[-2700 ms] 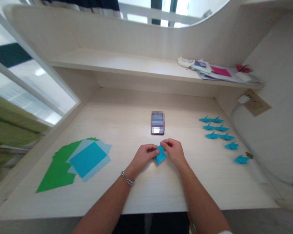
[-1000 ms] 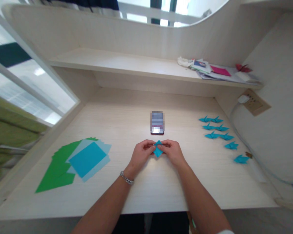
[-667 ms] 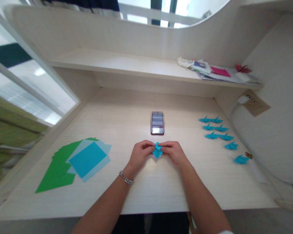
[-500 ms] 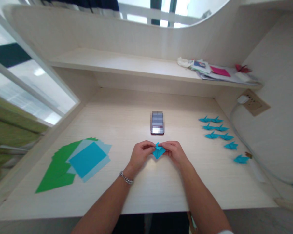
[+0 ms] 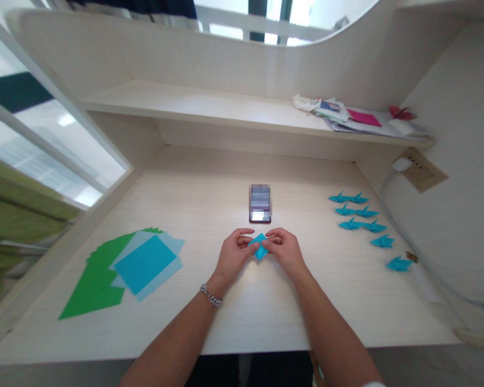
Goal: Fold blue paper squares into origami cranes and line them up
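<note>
A small, partly folded blue paper piece (image 5: 260, 248) sits between my two hands just above the pale wooden desk (image 5: 242, 312). My left hand (image 5: 234, 255), with a metal bracelet on its wrist, pinches the piece's left side. My right hand (image 5: 284, 251) pinches its right side, thumb and fingers pressed together. Much of the paper is hidden behind my fingertips. A phone (image 5: 260, 203) lies on the desk just beyond my hands.
Flat green and blue paper sheets (image 5: 123, 269) are stacked at the left. Several finished blue paper cranes (image 5: 361, 215) lie in rows at the right, near a cable (image 5: 403, 236) and wall socket (image 5: 421, 169). A shelf (image 5: 226, 107) behind holds papers (image 5: 355, 118).
Over the last seconds the blue piece went from hanging down below my fingers to a smaller, tighter shape held between both hands. My hands have drawn closer together and shifted slightly toward the phone.
</note>
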Available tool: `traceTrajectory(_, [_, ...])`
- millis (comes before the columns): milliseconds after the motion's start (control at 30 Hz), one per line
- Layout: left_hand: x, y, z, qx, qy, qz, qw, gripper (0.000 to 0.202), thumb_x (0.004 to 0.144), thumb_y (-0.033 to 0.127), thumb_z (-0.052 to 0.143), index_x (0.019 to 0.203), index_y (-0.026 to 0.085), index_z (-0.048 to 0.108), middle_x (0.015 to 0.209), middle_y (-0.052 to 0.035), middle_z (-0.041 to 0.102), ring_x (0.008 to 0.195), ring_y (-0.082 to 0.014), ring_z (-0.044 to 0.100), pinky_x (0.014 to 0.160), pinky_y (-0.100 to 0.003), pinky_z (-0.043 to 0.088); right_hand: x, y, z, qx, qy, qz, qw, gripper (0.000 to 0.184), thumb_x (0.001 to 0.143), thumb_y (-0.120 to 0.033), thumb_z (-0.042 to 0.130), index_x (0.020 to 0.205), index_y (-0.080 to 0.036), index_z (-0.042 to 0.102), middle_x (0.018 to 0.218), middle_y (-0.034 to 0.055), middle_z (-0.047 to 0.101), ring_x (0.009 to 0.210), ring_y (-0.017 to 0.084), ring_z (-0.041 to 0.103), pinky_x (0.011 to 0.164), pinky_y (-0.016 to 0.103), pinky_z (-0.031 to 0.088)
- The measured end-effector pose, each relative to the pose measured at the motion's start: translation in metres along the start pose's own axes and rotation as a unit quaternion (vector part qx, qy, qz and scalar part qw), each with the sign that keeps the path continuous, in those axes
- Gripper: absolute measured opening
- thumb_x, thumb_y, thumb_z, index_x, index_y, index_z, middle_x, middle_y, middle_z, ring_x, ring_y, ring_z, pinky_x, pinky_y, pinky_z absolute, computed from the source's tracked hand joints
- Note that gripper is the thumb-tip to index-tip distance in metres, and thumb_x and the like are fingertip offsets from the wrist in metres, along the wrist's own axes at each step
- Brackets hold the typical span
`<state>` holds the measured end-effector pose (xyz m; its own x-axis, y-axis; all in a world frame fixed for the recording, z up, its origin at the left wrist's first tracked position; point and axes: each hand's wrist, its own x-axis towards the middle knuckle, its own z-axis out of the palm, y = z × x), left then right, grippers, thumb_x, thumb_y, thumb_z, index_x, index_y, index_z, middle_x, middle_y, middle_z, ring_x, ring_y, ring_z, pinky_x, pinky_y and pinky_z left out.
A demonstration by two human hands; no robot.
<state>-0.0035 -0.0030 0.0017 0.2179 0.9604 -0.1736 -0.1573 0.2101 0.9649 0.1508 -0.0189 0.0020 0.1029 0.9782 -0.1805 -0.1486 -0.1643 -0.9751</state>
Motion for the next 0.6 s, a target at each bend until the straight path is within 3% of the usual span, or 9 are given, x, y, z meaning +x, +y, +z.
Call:
traceTrajectory(200, [-0.002, 0.000, 0.004, 0.004, -0.042, -0.033, 0.999, 0.043, 0.057, 0.021, 0.080, 0.094, 0.012, 0.059, 0.069, -0.0042, 0.068, 0.060, -0.0164, 0.064, 0.061, -0.029, 0.052, 0.002, 0.001, 0.000, 0.039, 0.055, -0.013, 0.998, 0.034, 0.059, -0.033, 0.076, 0.085, -0.017, 0.060, 0.065, 0.0012, 0.067, 0.059, 0.016, 0.063, 0.062, 0.031, 0.053])
traceTrajectory(433, [0.004, 0.002, -0.006, 0.048, 0.032, 0.051, 0.997, 0.029, 0.064, 0.025, 0.074, 0.090, 0.013, 0.066, 0.079, -0.0069, 0.070, 0.072, -0.0176, 0.065, 0.068, -0.029, 0.050, 0.003, -0.001, -0.007, -0.034, -0.022, -0.042, 0.998, 0.044, 0.062, -0.028, 0.072, 0.103, -0.018, 0.061, 0.068, -0.0005, 0.066, 0.061, 0.015, 0.061, 0.061, 0.028, 0.049])
traceTrajectory(533, [0.001, 0.002, -0.007, 0.085, 0.047, 0.095, 0.991, 0.026, 0.070, 0.026, 0.070, 0.093, 0.015, 0.065, 0.079, -0.0057, 0.069, 0.073, -0.0170, 0.064, 0.069, -0.028, 0.049, 0.001, 0.000, -0.008, -0.077, -0.071, -0.052, 0.993, 0.036, 0.063, -0.026, 0.071, 0.097, -0.018, 0.064, 0.077, 0.0024, 0.068, 0.069, 0.017, 0.063, 0.066, 0.030, 0.049])
traceTrajectory(600, [-0.002, 0.002, -0.005, 0.107, 0.033, 0.103, 0.988, 0.024, 0.072, 0.025, 0.067, 0.094, 0.016, 0.065, 0.077, -0.0047, 0.068, 0.070, -0.0165, 0.064, 0.067, -0.027, 0.049, 0.001, 0.001, -0.007, -0.109, -0.070, -0.065, 0.989, 0.024, 0.067, -0.029, 0.069, 0.088, -0.017, 0.068, 0.077, 0.0034, 0.069, 0.070, 0.018, 0.062, 0.067, 0.030, 0.048])
